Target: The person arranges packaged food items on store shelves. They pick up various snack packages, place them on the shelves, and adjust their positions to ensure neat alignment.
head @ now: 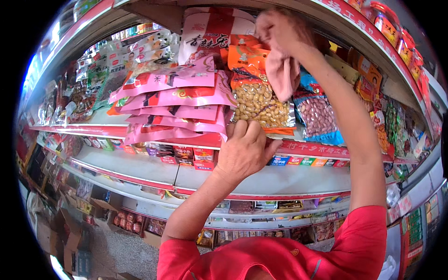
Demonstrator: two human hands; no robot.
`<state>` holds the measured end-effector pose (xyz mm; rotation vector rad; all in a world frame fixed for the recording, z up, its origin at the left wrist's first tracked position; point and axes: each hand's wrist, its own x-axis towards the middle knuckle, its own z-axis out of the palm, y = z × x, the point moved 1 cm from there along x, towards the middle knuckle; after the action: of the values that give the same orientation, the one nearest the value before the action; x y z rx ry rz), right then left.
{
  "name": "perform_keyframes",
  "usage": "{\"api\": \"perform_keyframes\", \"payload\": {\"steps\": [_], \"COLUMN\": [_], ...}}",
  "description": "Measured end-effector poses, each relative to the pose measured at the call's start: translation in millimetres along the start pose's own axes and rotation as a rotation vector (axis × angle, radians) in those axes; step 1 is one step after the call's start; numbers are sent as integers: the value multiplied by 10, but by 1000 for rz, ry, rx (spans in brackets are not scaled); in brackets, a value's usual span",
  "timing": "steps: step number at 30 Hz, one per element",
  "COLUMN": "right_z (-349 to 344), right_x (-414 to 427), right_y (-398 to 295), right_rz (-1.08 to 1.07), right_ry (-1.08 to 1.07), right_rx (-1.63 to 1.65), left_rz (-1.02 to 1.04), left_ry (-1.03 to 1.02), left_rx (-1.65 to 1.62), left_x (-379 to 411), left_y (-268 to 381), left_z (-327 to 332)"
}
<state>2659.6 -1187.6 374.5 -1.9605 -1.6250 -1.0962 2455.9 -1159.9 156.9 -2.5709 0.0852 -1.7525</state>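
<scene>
My right hand [280, 29], blurred, grips a pink cloth [284, 75] that hangs down over orange-topped bags of nuts or beans [262, 105]. My left hand [241, 148] rests with bent fingers on the red front edge of the shelf, at the bottom of those bags; whether it pinches anything is hard to tell. Just left of it lies a stack of pink snack packets [175, 94], with a large white and red package [217, 31] standing behind. To the right, a blue bag of pinkish nuts or beans [318, 115] leans on the shelf.
Clear and green snack bags [112, 70] stand at the left. Small boxes [204, 157] line the shelf below [297, 178]. Jars with red lids [386, 22] sit on the upper shelf at the right. Open cardboard boxes [71, 227] are on the floor at lower left.
</scene>
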Motion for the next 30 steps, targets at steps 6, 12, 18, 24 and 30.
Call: {"api": "perform_keyframes", "payload": {"steps": [6,12,18,24,30], "right_z": [761,224,325,33,340], "right_x": [142,180,42,91,559], "right_y": [328,861,791,-913,-1458], "right_rz": [-294,216,8,-537,-94], "right_ry": [-297,-237,91,163,-89], "right_rx": [177,-673,134,154,414], "left_rz": [-2,-11,-75,102,-141], "left_ry": [2,24,-63,116,53], "left_rx": [-22,-20,-119,-142,166], "left_x": [-7,-13,-23,-92,-178], "left_y": [11,-7,68,157,-543], "left_z": [51,-24,-11,-535,-1329]}}
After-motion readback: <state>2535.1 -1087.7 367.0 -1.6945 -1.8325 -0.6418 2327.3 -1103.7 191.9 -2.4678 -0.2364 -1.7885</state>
